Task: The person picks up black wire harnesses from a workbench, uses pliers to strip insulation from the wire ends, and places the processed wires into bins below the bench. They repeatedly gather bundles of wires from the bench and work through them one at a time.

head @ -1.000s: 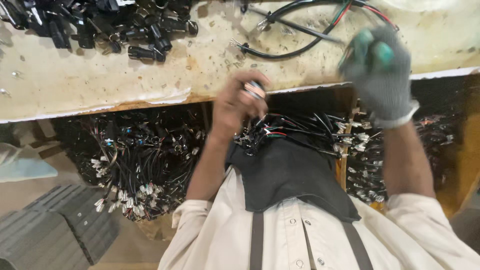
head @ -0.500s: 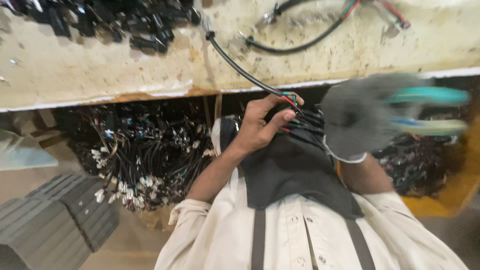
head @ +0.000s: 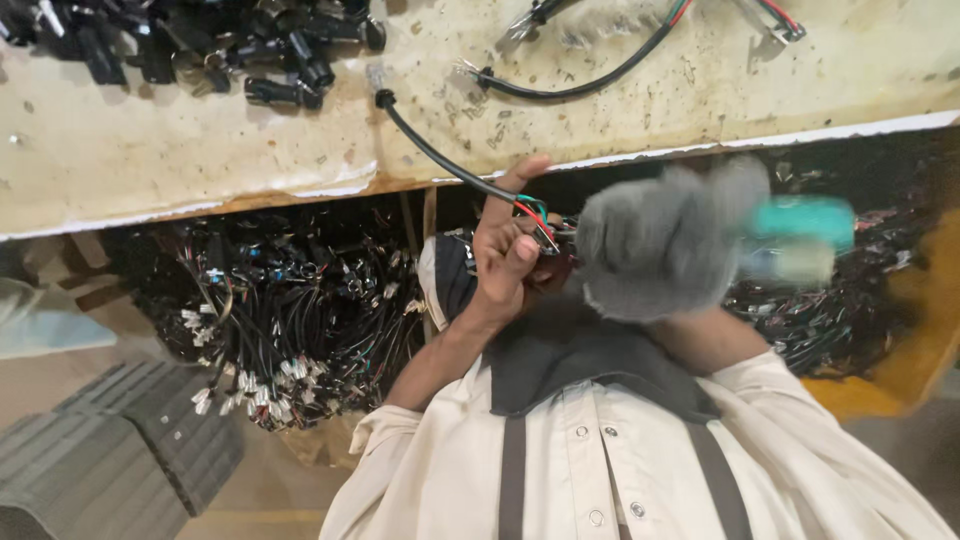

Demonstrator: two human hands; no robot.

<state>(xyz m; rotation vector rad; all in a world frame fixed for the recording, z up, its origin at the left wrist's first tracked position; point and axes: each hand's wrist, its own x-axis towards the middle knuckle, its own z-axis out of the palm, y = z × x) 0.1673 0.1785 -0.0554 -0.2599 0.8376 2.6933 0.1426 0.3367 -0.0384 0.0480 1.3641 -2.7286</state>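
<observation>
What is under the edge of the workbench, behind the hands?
Under the workbench lie heaps of black cable harnesses with white connectors. More show beside the gloved right hand. The bare left hand, holding a black cable, and the right hand cover the middle stretch.

Black cable (head: pixel 440 160), grey glove (head: pixel 660 240), teal-handled tool (head: pixel 800 235), cream shirt (head: pixel 600 470).

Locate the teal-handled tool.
In the head view, the teal-handled tool is at the right, gripped in the grey-gloved right hand, just below the edge of the worn pale workbench and beside the bare left hand pinching a black cable.
</observation>
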